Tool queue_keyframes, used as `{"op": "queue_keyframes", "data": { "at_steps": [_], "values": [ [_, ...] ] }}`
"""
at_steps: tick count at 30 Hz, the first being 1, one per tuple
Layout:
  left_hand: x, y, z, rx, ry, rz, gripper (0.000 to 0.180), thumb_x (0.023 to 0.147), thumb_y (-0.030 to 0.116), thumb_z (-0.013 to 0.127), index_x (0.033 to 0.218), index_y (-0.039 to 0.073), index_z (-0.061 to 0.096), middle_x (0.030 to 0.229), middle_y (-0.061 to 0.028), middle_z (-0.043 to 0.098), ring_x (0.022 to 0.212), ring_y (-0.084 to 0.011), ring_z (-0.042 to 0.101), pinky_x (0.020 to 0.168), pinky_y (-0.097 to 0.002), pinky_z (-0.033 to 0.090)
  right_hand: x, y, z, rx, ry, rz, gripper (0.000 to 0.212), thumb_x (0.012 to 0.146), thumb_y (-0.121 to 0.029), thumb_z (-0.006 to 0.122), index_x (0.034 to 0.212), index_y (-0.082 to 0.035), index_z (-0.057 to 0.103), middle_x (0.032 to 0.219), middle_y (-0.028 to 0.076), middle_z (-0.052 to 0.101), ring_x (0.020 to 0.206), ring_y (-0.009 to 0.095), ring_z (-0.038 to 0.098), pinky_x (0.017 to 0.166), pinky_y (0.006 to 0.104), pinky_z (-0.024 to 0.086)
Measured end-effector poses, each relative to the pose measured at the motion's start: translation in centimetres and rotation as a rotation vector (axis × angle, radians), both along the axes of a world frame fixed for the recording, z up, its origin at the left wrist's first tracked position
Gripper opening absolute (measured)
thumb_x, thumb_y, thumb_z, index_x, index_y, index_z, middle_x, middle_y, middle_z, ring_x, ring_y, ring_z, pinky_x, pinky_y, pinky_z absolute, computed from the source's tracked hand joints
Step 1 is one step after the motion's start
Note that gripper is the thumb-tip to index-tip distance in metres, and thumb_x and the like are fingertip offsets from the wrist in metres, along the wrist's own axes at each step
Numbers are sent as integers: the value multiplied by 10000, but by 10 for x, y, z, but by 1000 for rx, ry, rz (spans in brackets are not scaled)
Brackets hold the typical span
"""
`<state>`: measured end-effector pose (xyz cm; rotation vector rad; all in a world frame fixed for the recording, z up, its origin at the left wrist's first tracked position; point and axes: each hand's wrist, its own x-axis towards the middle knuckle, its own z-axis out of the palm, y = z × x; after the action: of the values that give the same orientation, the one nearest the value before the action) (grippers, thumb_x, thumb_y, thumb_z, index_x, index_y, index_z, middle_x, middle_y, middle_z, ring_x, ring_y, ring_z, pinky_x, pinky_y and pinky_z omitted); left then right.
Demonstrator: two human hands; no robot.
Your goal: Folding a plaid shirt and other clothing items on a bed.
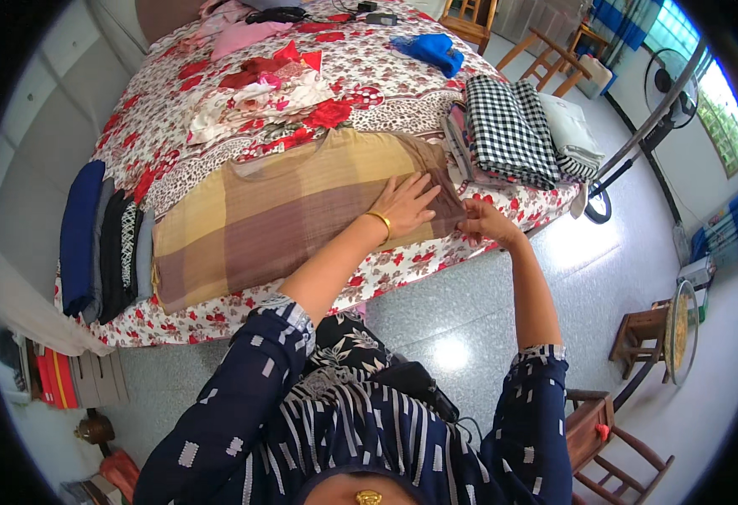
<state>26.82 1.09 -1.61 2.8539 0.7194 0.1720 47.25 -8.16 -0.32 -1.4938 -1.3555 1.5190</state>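
A large brown and tan plaid cloth [268, 202] lies spread along the near side of the bed, its right end darker brown. My left hand [404, 206] rests palm down on the cloth near that end, fingers spread. At the cloth's right corner, my right hand [484, 225] pinches the edge between thumb and fingers. Just beyond my right hand sits a folded stack topped by a black and white checked cloth [510, 130]. What kind of garment or sheet the plaid cloth is, I cannot tell.
The bed's floral sheet [209, 324] runs under everything. Folded dark clothes [83, 240] stand at the left edge. Crumpled red and white clothing [260, 101] and a blue cloth [432, 52] lie farther back. A fan [670, 84] and a wooden chair [596, 433] stand to the right.
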Motion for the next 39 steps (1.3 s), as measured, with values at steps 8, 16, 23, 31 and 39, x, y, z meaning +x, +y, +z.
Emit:
{"op": "queue_keyframes", "data": {
  "at_steps": [8,16,23,31,39],
  "values": [
    [8,-3,-5,62,45,17,535,867,397,367,1334,151,283,1410,-91,196,1306,-235,157,1038,-499,118,32,-9,-23,66,257,-107,167,786,-125,581,745,-106,421,605,-10,498,499,95,534,471,202,424],
    [3,-3,-8,76,41,46,552,860,431,354,1337,163,283,1414,-82,193,1305,-224,155,1034,-501,115,6,-18,-14,257,96,-425,105,811,-137,560,810,-59,489,650,-13,516,552,63,495,518,205,417],
    [-26,23,-21,-581,-741,31,438,762,106,508,1197,72,466,1254,-158,433,1192,-260,377,993,-366,260,-130,30,30,791,-331,-311,176,809,-119,509,948,-11,522,933,176,557,847,297,558,728,328,441],
    [-103,34,-12,-4,-5,541,540,835,394,437,1293,119,358,1388,-122,232,1295,-263,176,1029,-464,168,-142,90,-26,828,-783,-103,486,852,-344,447,1228,-38,400,1291,195,362,1200,346,330,985,405,278],
    [-161,52,-8,-60,48,675,585,847,489,352,1323,153,311,1403,-93,214,1301,-255,166,1026,-489,141,-48,105,-38,436,-1162,-182,591,852,-466,351,1314,-100,314,1378,129,265,1290,276,187,1041,385,171]
  ]
}}
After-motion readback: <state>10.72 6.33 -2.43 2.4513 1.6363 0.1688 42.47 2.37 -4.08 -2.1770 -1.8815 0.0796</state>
